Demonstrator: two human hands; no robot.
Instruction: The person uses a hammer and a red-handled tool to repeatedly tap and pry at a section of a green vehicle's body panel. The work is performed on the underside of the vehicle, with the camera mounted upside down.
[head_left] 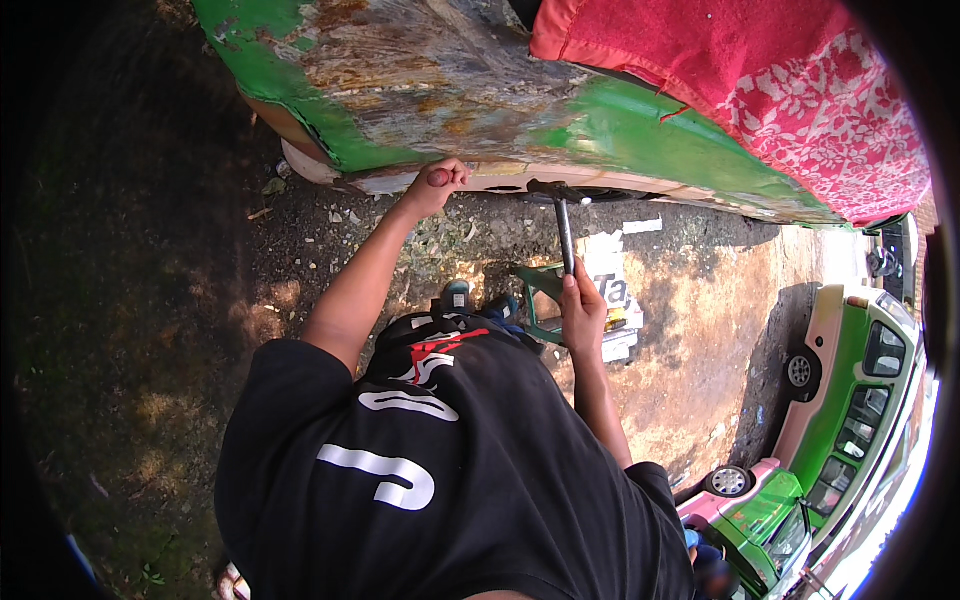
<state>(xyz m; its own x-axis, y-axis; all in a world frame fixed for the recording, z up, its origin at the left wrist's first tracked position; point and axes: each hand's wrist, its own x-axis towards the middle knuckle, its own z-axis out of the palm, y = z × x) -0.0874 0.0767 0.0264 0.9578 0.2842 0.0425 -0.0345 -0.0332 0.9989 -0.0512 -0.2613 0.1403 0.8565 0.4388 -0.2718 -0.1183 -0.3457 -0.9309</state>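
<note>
My left hand [432,192] is closed against the lower edge of a green vehicle panel [400,90], whose paint is worn down to rusty, brownish bare metal. Out of that fist shows the rounded red end of a tool handle [440,178]; the rest of the tool is hidden, so its kind does not show. In my right hand [583,312] is a hammer [566,235], gripped low on its dark handle. The hammer's head points up toward the panel's lower edge, to the right of my left hand. A gap separates the hammer head from the red handle end.
A red cloth with white flowers [820,110] drapes over the vehicle at upper right. Below my hands stand a green stool [540,300] and white printed sheets [605,265] on dirt ground. A green and white van [850,380] is parked at right; part of a person [708,560] shows at lower right.
</note>
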